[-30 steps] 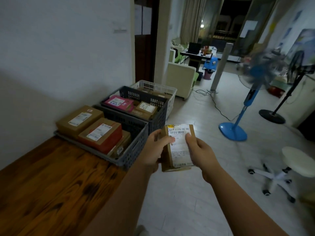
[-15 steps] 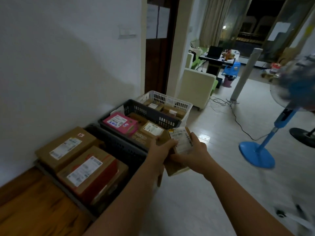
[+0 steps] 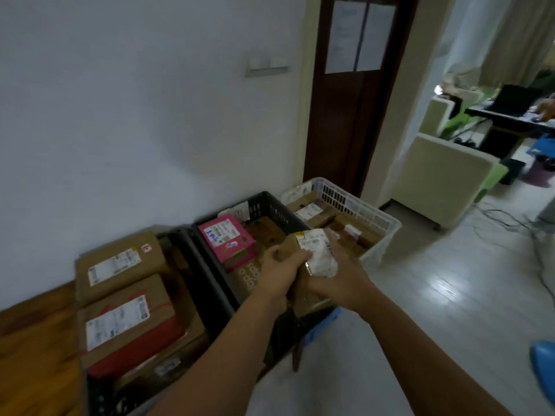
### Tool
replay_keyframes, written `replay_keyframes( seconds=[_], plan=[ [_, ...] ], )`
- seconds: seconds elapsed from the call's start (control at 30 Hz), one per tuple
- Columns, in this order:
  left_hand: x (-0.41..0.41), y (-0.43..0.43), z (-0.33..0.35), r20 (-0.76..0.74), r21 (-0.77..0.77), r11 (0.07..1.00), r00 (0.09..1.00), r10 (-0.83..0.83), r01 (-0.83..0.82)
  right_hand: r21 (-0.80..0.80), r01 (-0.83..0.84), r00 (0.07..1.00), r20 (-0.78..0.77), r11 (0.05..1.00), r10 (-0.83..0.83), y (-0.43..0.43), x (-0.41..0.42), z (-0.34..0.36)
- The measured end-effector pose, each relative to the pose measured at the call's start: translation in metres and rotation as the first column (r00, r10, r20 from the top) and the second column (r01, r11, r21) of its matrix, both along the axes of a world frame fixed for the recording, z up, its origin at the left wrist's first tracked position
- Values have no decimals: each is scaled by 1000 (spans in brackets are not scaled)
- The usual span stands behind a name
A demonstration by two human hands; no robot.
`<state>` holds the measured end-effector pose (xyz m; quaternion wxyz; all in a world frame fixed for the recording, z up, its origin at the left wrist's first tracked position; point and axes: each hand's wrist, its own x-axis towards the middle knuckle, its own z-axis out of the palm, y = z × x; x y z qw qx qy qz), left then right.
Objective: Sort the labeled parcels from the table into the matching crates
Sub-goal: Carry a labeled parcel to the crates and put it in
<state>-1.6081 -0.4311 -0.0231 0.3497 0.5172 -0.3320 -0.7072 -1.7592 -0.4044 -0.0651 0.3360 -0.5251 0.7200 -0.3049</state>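
Parcel, a brown card box, sits between both your hands above the near right part of the dark middle crate, not yet set down in it. Your left hand has its grip curled round the parcel's left edge. Your right hand cups the right side, its grip also holding the parcel. The white label faces up towards you, most likely so you can read it and check it against the crate before letting go. Two hands probably keep the box level while you pick a gap.

Inside that crate, a pink box lies at the far left with a printed brown box beside it, so the free room looks to be under your hands. Just beyond stands the white crate, holding more brown parcels. To your left, the near crate is packed with labelled boxes and rests at the end of the wooden worktop.
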Motion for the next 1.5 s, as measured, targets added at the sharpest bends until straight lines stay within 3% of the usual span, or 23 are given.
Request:
replay_keyframes(
  seconds=[0.13, 0.33, 0.67, 0.87, 1.07, 1.2, 1.33, 1.5],
  plan=[
    [-9, -27, -11, 45, -5, 985, 984, 171, -171, 55, -115, 992, 50, 992, 112, -33, -2, 2],
    [-1, -73, -29, 48, 23, 966, 965, 256, -258, 115, -235, 971, 64, 965, 229, -85, 1, 4],
    [-5, -204, -66, -24, 41, 979, 980, 199, -198, 68, -251, 968, -8, 966, 252, -214, -5, -10],
    [12, -271, -93, 206, -57, 994, 973, 106, -97, 155, -197, 965, -143, 968, 219, -277, -3, -35],
    [24, -310, -139, 567, -93, 996, 822, 49, 4, 266, -165, 940, -249, 950, 233, -336, 5, -72],
    [26, -322, -168, 849, 19, 988, 520, -96, 151, 326, -201, 924, -251, 924, 289, -376, 13, -106],
    [23, -337, -186, 910, 125, 981, 376, -173, 148, 359, -209, 896, -302, 909, 325, -409, 18, -140],
    [9, -337, -209, 940, 158, 983, 288, -180, 98, 347, -220, 878, -337, 912, 341, -427, 23, -170]
  ],
)
